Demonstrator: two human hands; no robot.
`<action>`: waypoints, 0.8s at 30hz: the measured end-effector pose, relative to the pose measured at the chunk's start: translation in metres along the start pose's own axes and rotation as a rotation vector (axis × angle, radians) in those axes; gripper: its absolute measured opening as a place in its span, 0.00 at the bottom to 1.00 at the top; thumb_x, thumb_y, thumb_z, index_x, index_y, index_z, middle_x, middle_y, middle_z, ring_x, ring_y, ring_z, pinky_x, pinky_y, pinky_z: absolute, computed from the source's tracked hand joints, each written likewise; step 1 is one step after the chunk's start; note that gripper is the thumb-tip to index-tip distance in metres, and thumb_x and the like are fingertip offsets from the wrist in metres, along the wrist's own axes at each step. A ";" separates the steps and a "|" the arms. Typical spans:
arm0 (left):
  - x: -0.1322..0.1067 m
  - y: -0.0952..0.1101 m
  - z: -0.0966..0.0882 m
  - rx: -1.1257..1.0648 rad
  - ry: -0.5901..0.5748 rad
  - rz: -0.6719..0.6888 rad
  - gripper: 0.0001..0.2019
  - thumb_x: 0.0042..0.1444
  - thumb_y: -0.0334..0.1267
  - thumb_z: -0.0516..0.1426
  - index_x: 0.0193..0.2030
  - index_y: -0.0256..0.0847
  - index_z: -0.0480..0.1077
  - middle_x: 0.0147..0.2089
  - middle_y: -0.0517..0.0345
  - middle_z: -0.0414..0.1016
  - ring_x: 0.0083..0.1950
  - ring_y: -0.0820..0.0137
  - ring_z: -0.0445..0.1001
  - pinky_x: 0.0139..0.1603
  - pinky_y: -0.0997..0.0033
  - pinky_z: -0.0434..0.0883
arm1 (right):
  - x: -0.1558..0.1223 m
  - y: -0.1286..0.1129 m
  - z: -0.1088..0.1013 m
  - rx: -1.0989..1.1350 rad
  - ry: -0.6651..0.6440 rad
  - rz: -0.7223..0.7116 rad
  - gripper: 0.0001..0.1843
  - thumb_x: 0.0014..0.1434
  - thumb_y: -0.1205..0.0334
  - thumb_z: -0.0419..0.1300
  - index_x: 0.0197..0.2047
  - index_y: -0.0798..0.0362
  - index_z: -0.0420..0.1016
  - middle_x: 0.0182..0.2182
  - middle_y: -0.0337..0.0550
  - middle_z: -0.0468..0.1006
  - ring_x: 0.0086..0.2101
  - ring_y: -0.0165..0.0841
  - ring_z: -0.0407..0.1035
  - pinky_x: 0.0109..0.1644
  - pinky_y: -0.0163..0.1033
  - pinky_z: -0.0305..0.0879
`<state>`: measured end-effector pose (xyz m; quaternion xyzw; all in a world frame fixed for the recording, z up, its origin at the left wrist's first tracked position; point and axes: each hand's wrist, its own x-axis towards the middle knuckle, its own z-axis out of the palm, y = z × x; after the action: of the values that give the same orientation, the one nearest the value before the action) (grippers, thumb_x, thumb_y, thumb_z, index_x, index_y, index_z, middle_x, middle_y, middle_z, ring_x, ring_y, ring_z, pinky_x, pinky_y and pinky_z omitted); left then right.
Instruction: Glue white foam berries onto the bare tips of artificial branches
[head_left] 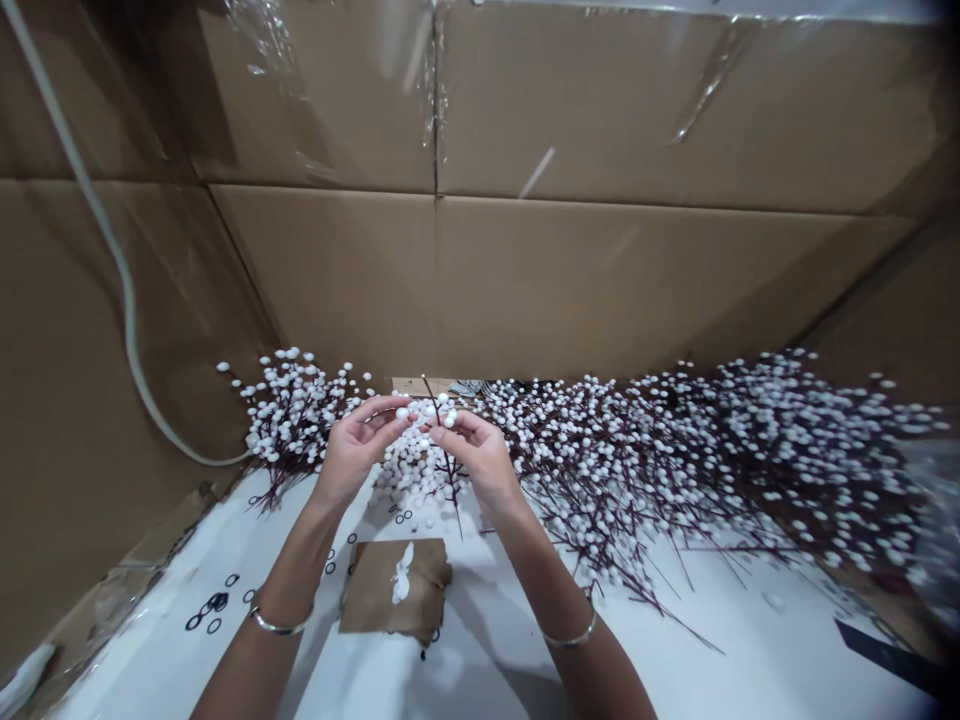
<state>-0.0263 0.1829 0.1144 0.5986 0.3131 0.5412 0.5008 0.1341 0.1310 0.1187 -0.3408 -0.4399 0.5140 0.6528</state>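
At a white bench (757, 640), a thin dark stem (452, 478) held between two bare hands

Behind the work stands a tall cardboard wall (585, 120), seamed and taped, closing off the far side. The bench runs out from it. Across its right half sprawls a broad heap of berry sprays (637, 440), white balls on dark, tangled twigs; a smaller bunch (289, 410) stands to the left.

In the gap between them, both hands meet above the bench. The left hand (360, 435) has its thumb and forefinger drawn together at the tips; the right hand (480, 455) pinches the stem with its fingers, just under a few white balls. Beneath and behind lies a pile of loose balls (409, 475). Nearer the wearer is a flat scrap of cardboard (364, 595) bearing a white smear (403, 575).

The stem is upright, leaning slightly, its bare end pointing down. It looks very light and wiry, stiff enough to stand from one pinch yet likely to bend if forced. The bare length below the balls seems the best hold.

Small black rings (217, 602) lie scattered on the left. Smallest is the white ball (403, 413) that the left fingers appear to pinch: probably featherweight, smooth and apt to roll away, so best taken gently by its sides.
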 end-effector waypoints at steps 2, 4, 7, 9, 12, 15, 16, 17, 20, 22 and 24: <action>-0.003 0.003 0.002 -0.040 0.033 0.005 0.16 0.50 0.39 0.67 0.45 0.38 0.76 0.47 0.51 0.79 0.48 0.64 0.78 0.53 0.67 0.74 | -0.002 0.001 0.002 -0.009 0.012 -0.029 0.08 0.50 0.57 0.69 0.32 0.50 0.77 0.35 0.40 0.80 0.38 0.32 0.72 0.47 0.38 0.66; -0.005 0.006 0.005 -0.135 0.068 0.010 0.15 0.49 0.37 0.68 0.43 0.39 0.76 0.44 0.53 0.80 0.47 0.66 0.79 0.52 0.68 0.74 | -0.004 0.001 0.005 -0.002 0.041 -0.062 0.07 0.50 0.58 0.69 0.31 0.50 0.76 0.35 0.39 0.79 0.38 0.32 0.72 0.48 0.38 0.66; -0.008 0.010 0.008 -0.252 0.071 -0.023 0.14 0.47 0.36 0.69 0.42 0.38 0.76 0.42 0.53 0.80 0.46 0.68 0.79 0.53 0.69 0.74 | -0.007 0.000 0.009 -0.005 0.067 -0.099 0.08 0.50 0.58 0.69 0.30 0.50 0.74 0.35 0.39 0.79 0.39 0.33 0.73 0.49 0.39 0.66; -0.010 0.013 0.011 -0.280 0.065 -0.052 0.14 0.47 0.35 0.69 0.41 0.38 0.76 0.42 0.53 0.81 0.46 0.68 0.78 0.52 0.70 0.74 | -0.009 -0.001 0.011 -0.017 0.073 -0.123 0.09 0.51 0.58 0.68 0.30 0.50 0.73 0.36 0.40 0.79 0.40 0.34 0.74 0.50 0.41 0.66; -0.012 0.014 0.016 -0.308 0.067 -0.075 0.13 0.47 0.34 0.69 0.40 0.38 0.76 0.43 0.55 0.81 0.45 0.71 0.78 0.50 0.74 0.74 | -0.012 -0.002 0.013 -0.052 0.077 -0.159 0.07 0.53 0.59 0.67 0.30 0.50 0.73 0.36 0.41 0.80 0.41 0.35 0.74 0.51 0.42 0.66; -0.013 0.014 0.020 -0.340 0.076 -0.085 0.13 0.45 0.34 0.70 0.38 0.38 0.76 0.42 0.56 0.81 0.42 0.72 0.78 0.48 0.75 0.74 | -0.013 -0.001 0.014 -0.108 0.091 -0.186 0.06 0.53 0.60 0.67 0.31 0.50 0.74 0.38 0.40 0.81 0.42 0.35 0.73 0.52 0.42 0.65; -0.014 0.014 0.021 -0.346 0.079 -0.088 0.14 0.44 0.34 0.70 0.38 0.38 0.76 0.42 0.56 0.81 0.42 0.72 0.78 0.48 0.75 0.74 | -0.013 -0.001 0.014 -0.123 0.097 -0.195 0.06 0.54 0.60 0.67 0.31 0.50 0.74 0.38 0.40 0.81 0.42 0.35 0.73 0.51 0.42 0.66; -0.014 0.014 0.022 -0.352 0.082 -0.090 0.14 0.44 0.34 0.70 0.38 0.39 0.76 0.42 0.56 0.81 0.42 0.72 0.79 0.48 0.74 0.74 | -0.013 0.000 0.014 -0.136 0.102 -0.203 0.06 0.54 0.60 0.66 0.31 0.50 0.74 0.38 0.40 0.81 0.42 0.35 0.73 0.51 0.41 0.66; -0.016 0.014 0.025 -0.378 0.085 -0.081 0.13 0.44 0.33 0.70 0.37 0.39 0.76 0.42 0.56 0.81 0.44 0.72 0.78 0.49 0.76 0.73 | -0.014 0.000 0.014 -0.167 0.104 -0.229 0.06 0.54 0.60 0.66 0.31 0.51 0.73 0.37 0.40 0.81 0.41 0.34 0.74 0.50 0.40 0.66; -0.018 0.015 0.026 -0.396 0.081 -0.070 0.12 0.44 0.32 0.70 0.37 0.39 0.77 0.41 0.57 0.81 0.45 0.73 0.78 0.48 0.77 0.73 | -0.014 0.000 0.014 -0.180 0.106 -0.246 0.06 0.55 0.61 0.66 0.31 0.51 0.73 0.37 0.39 0.81 0.41 0.34 0.73 0.49 0.40 0.66; -0.018 0.015 0.027 -0.407 0.074 -0.056 0.11 0.45 0.32 0.70 0.36 0.40 0.77 0.41 0.57 0.81 0.44 0.74 0.79 0.47 0.78 0.73 | -0.015 0.000 0.014 -0.187 0.114 -0.263 0.05 0.55 0.61 0.65 0.31 0.51 0.72 0.36 0.39 0.80 0.41 0.34 0.73 0.48 0.40 0.66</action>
<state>-0.0070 0.1545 0.1251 0.4558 0.2320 0.6008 0.6143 0.1195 0.1167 0.1210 -0.3682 -0.4888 0.3607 0.7038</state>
